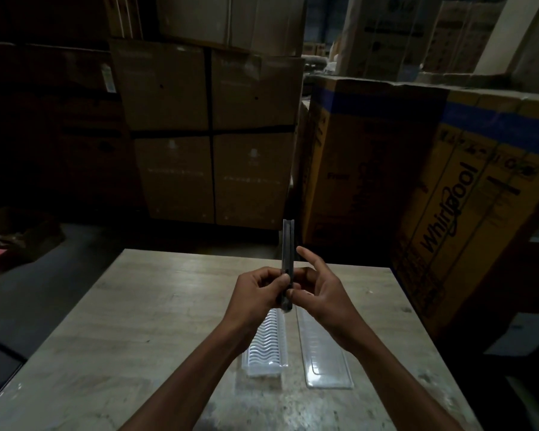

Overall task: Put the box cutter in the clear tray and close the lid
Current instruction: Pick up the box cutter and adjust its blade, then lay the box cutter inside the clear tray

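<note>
A dark, slim box cutter stands upright in the air above the table, its top end pointing away from me. My left hand is closed around its lower part. My right hand pinches the same lower part with thumb and fingers, the index finger lifted. Below the hands, a clear tray with a ribbed, wavy inside lies lengthwise on the table. Its flat clear lid lies open beside it on the right. The tray's far end is hidden by my hands.
The wooden table ends just beyond my hands. Tall cardboard boxes are stacked behind it, and a big Whirlpool carton stands close to the table's right edge. Dim floor lies to the left.
</note>
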